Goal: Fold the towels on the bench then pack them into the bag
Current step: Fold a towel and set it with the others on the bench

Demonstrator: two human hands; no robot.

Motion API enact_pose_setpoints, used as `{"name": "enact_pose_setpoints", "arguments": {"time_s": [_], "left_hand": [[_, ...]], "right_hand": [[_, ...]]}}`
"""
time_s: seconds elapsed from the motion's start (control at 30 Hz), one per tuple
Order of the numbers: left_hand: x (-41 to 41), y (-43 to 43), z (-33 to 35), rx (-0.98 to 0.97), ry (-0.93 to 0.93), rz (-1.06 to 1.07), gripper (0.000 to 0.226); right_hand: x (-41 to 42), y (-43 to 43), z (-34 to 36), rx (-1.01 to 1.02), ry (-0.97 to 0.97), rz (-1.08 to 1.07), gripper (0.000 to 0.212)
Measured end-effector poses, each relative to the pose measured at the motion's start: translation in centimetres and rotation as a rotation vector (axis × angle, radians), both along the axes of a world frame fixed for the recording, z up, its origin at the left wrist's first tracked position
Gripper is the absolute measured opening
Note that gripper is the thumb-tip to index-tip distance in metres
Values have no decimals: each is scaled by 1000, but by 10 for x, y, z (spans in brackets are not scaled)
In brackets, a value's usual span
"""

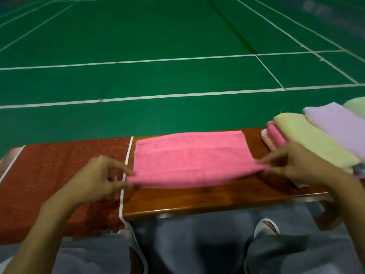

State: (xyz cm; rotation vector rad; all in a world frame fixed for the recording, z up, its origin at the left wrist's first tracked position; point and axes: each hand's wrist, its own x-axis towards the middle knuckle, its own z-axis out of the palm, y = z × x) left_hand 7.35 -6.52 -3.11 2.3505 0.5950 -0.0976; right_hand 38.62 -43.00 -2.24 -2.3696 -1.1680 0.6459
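A pink towel (pixel 189 159) lies spread across the brown wooden bench (pixel 197 198), its near edge lifted a little off the wood. My left hand (pixel 102 177) pinches the towel's near left corner. My right hand (pixel 296 163) pinches the near right corner. A flat dark red bag (pixel 59 178) with white piping lies on the bench to the left, its edge just under the towel's left end. At the right sits a pile of towels: yellow (pixel 312 139), lilac (pixel 339 125), pale green (pixel 355 104) and a folded pink one (pixel 275 135).
Beyond the bench stretches a green court floor (pixel 158 46) with white lines. My knees in grey trousers (pixel 197 244) are below the bench's near edge, and a foot in a white slipper (pixel 266 227) shows under it.
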Motion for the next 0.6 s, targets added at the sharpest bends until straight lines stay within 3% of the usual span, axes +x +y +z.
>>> {"name": "enact_pose_setpoints", "arguments": {"time_s": [0.07, 0.1, 0.17, 0.23, 0.3, 0.4, 0.6], "left_hand": [[-1, 2, -6, -24, 113, -44, 28], [1, 0, -6, -20, 70, -23, 30], [8, -4, -9, 61, -133, 71, 28], [26, -14, -18, 213, -335, 188, 25], [51, -30, -31, 313, -402, 180, 36], [88, -59, -60, 355, -317, 44, 61], [119, -94, -98, 471, -75, -61, 77]], "right_hand": [[0, -4, 2, -258, 117, 53, 36], [-2, -5, 7, -300, 127, 57, 33], [-2, 2, 9, -231, 40, -9, 24], [-4, 21, 0, -84, -216, -142, 7], [-16, 53, -22, 34, -399, -214, 28], [-54, 102, -51, 33, -373, -119, 70], [-93, 145, -103, -82, -415, 143, 75]]}}
